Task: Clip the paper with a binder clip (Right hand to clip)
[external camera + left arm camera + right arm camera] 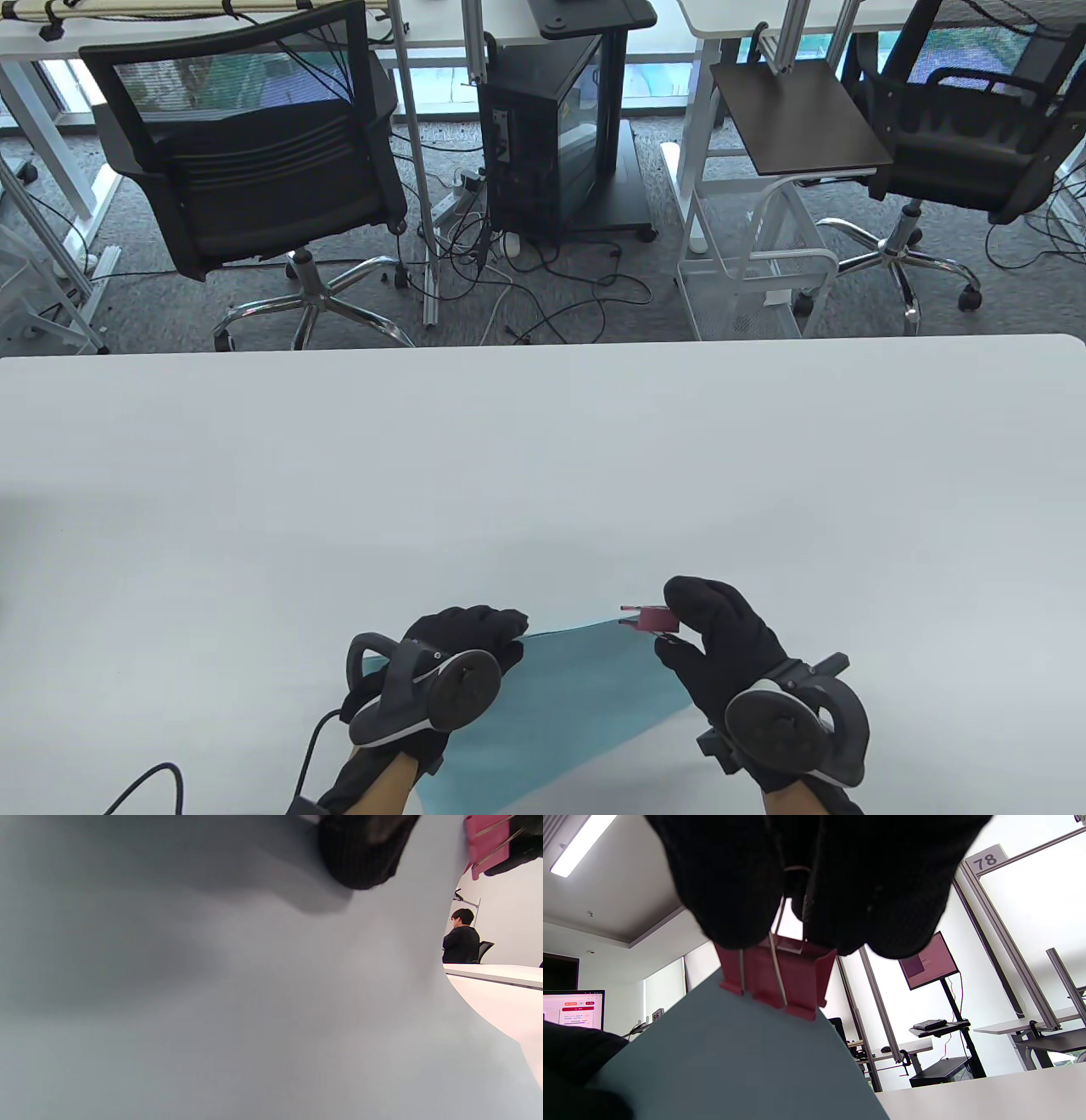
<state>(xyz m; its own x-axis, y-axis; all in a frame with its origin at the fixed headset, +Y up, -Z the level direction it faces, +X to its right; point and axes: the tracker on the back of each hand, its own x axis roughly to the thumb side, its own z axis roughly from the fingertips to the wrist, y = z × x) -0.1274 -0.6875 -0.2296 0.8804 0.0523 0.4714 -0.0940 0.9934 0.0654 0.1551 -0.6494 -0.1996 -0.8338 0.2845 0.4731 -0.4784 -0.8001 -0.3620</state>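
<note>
A teal sheet of paper (pixel 577 705) is held above the white table (pixel 543 458) near its front edge. My left hand (pixel 475 637) grips the sheet's left edge. My right hand (pixel 679 632) pinches the wire handles of a red binder clip (pixel 649 618) at the sheet's far right corner. In the right wrist view the clip (pixel 780 978) is squeezed open, its jaws at the tip of the paper's corner (pixel 734 1056). In the left wrist view the paper (pixel 212 1005) fills the frame, with the clip (pixel 488 844) at the top right.
Beyond the table's far edge stand two black office chairs (pixel 254 170), a computer tower (pixel 543 136) and a white cart (pixel 764 246), with cables on the floor. A cable (pixel 144 781) runs off my left wrist at the bottom left.
</note>
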